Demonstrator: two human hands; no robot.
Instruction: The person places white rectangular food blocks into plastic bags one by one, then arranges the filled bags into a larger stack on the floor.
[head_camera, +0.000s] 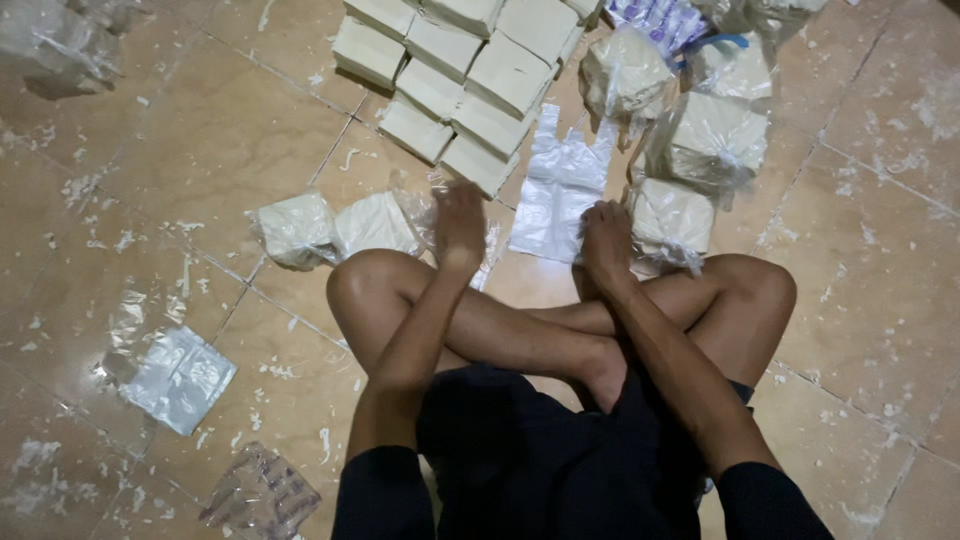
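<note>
I sit cross-legged on a tiled floor. My left hand (459, 224) is blurred, with its fingers stretched forward over a crumpled clear bag (420, 207); nothing shows in its grip. My right hand (605, 240) rests with curled fingers at the right edge of a flat pile of white plastic bags (556, 190), beside a bagged pale block (668, 218). Whether its fingers pinch a bag is hidden. Two more bagged blocks (335, 227) lie left of my left knee.
Several bare pale blocks (460, 70) are laid in rows at the top centre. More bagged blocks (705, 135) pile up at the top right. A flat stack of clear bags (180, 378) lies at the lower left. White crumbs litter the tiles.
</note>
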